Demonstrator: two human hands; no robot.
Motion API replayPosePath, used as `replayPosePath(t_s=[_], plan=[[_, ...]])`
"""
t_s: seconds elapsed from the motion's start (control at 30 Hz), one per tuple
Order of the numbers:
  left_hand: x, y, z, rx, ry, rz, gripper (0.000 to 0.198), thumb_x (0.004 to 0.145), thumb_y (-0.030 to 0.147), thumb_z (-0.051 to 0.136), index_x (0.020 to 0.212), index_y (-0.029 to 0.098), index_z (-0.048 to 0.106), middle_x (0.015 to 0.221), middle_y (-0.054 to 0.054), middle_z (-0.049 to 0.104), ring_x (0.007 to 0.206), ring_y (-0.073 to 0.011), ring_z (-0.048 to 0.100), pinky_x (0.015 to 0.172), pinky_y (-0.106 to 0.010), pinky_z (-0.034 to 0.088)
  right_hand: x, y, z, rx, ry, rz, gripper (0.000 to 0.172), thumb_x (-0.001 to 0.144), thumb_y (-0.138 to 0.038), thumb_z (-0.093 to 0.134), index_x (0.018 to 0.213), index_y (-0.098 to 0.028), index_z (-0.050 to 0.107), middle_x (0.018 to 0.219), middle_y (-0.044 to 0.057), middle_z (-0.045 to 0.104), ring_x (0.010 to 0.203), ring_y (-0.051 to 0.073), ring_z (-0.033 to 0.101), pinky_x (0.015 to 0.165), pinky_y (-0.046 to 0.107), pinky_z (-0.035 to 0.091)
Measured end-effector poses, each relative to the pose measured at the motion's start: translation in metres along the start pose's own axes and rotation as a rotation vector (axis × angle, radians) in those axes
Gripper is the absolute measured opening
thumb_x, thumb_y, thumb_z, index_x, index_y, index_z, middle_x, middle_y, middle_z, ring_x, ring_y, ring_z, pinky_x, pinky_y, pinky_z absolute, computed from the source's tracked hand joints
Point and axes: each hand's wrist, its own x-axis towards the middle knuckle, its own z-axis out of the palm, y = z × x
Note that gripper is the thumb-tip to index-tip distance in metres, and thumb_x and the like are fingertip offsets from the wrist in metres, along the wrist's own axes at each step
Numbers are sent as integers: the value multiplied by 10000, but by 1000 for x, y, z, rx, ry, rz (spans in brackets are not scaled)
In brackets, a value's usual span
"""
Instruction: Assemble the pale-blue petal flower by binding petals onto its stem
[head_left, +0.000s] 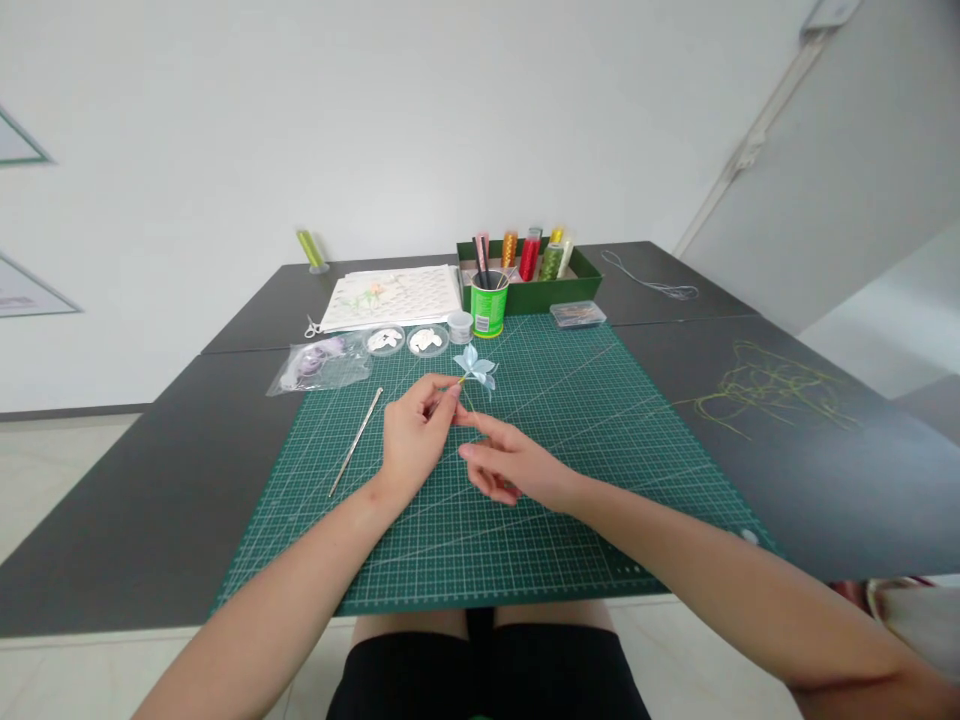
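A pale blue artificial flower with several pointed petals stands just beyond my left hand. Thumb and fingers of that hand pinch its thin stem, which looks yellow-green below the petals. My right hand is close on the right, its index finger stretched out to the left fingertips and the stem. Its thumb sits apart from that index finger, and the other fingers curl loosely. A fine thread seems to run near the right index finger, too faint to follow. Both hands are above the green cutting mat.
Left lie metal tweezers and a plastic bag. Behind are dishes of white pieces, papers, a green can, a box of thread spools and a clear case. Loose yellow-green threads spread right.
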Motion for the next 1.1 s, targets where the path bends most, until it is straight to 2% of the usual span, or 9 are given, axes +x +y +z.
replayPosePath(t_s=[0.07, 0.13, 0.27, 0.37, 0.53, 0.67, 0.77, 0.97, 1.1], plan=[[2, 1, -2, 22, 11, 7, 185, 936, 343, 564, 950, 203, 684, 635, 43, 679, 505, -95, 549, 527, -201, 410, -1, -1, -1, -212, 86, -54, 345, 939, -349, 533, 1252, -206, 557, 483, -121, 352, 386, 67, 274, 405, 196, 214], [4, 1, -4, 57, 21, 4, 185, 939, 339, 553, 940, 205, 681, 625, 49, 672, 475, -90, 512, 506, -203, 385, -3, -4, -2, -406, 181, -114, 253, 954, -343, 507, 1100, -189, 645, 493, -105, 305, 417, 71, 252, 416, 210, 186], [10, -1, -8, 130, -12, -13, 201, 940, 354, 540, 952, 210, 680, 656, 43, 697, 459, -94, 477, 502, -220, 359, -9, -10, -5, -730, 324, -246, 289, 996, -323, 430, 965, -187, 683, 553, -58, 443, 459, 76, 351, 474, 225, 257], [13, -5, -9, 186, -93, -61, 191, 930, 347, 540, 943, 207, 668, 710, 24, 733, 465, -106, 511, 508, -234, 358, -16, -17, -10, -870, 319, -381, 317, 1013, -317, 404, 1007, -181, 690, 579, -49, 503, 446, 66, 362, 487, 225, 275], [13, -8, -8, 185, -263, -44, 167, 931, 351, 548, 863, 212, 611, 733, 16, 748, 540, -133, 616, 553, -233, 401, -26, -34, -22, -887, 306, -550, 324, 1008, -322, 429, 1082, -204, 721, 606, -31, 573, 439, 67, 376, 482, 232, 288], [6, -4, -7, 297, -468, 151, 119, 944, 297, 544, 882, 230, 620, 773, 39, 749, 601, -129, 643, 576, -220, 385, -26, -43, -34, -808, 443, -555, 335, 991, -365, 460, 1085, -226, 750, 589, -26, 585, 441, 82, 345, 465, 251, 261], [0, 1, -6, 335, -571, 299, 134, 966, 290, 526, 903, 233, 629, 770, 36, 737, 651, -134, 662, 603, -218, 392, -22, -46, -43, -763, 491, -530, 336, 979, -387, 483, 1086, -230, 759, 689, -4, 666, 495, 92, 397, 493, 253, 291], [-5, 8, -5, 275, -676, 450, 158, 991, 290, 517, 889, 226, 618, 794, 43, 736, 687, -118, 672, 643, -211, 412, -12, -40, -55, -758, 459, -466, 345, 976, -399, 486, 1082, -228, 766, 942, 33, 749, 694, 137, 591, 624, 270, 417], [-6, 11, -7, 237, -651, 481, 151, 997, 283, 510, 909, 225, 618, 782, 49, 733, 641, -98, 657, 621, -203, 411, -7, -34, -62, -765, 461, -432, 353, 975, -417, 493, 1080, -220, 766, 912, 38, 741, 824, 175, 640, 690, 283, 455]])
